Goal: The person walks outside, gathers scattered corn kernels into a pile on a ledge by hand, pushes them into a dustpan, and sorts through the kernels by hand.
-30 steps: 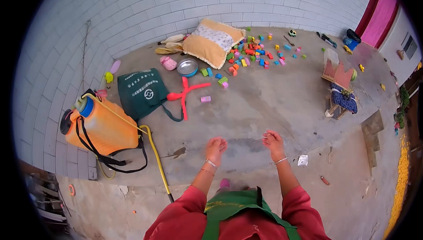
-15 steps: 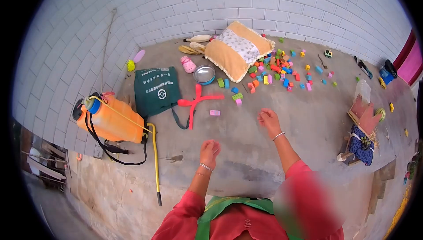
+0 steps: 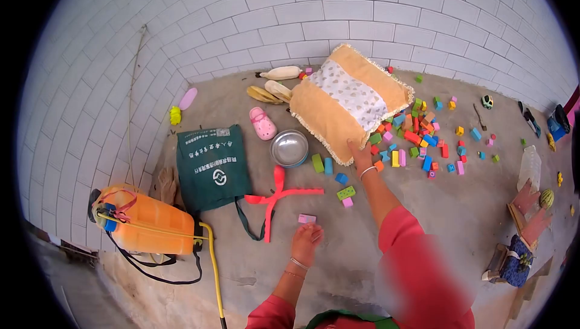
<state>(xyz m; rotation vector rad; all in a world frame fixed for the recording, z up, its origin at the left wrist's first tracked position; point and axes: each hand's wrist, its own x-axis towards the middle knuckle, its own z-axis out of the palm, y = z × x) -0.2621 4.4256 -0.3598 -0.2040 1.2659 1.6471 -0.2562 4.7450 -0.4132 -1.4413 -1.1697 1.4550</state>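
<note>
My right hand [image 3: 361,155] reaches the lower corner of the orange and white pillow [image 3: 350,90], its fingers pressed on the fringed edge. Just below a pink block [image 3: 307,218] is my left hand [image 3: 307,243], fingers curled; what they hold, if anything, is too small to tell. A red toy with several arms [image 3: 278,195] lies left of that block. Above it stands a metal bowl [image 3: 289,148], beside a pink clog [image 3: 263,124]. Many coloured blocks [image 3: 427,163] are scattered right of the pillow.
A dark green bag [image 3: 212,169] and an orange sprayer tank [image 3: 151,225] with a yellow hose lie on the left. Corn husks [image 3: 264,95] are near the brick wall [image 3: 314,8]. At the right are a small stool [image 3: 510,264], a blue container [image 3: 558,125] and a toy car [image 3: 487,101].
My right hand has moved forward to the pillow's corner and taken hold of it. My left hand has come forward near the pink block. The view has shifted closer to the wall.
</note>
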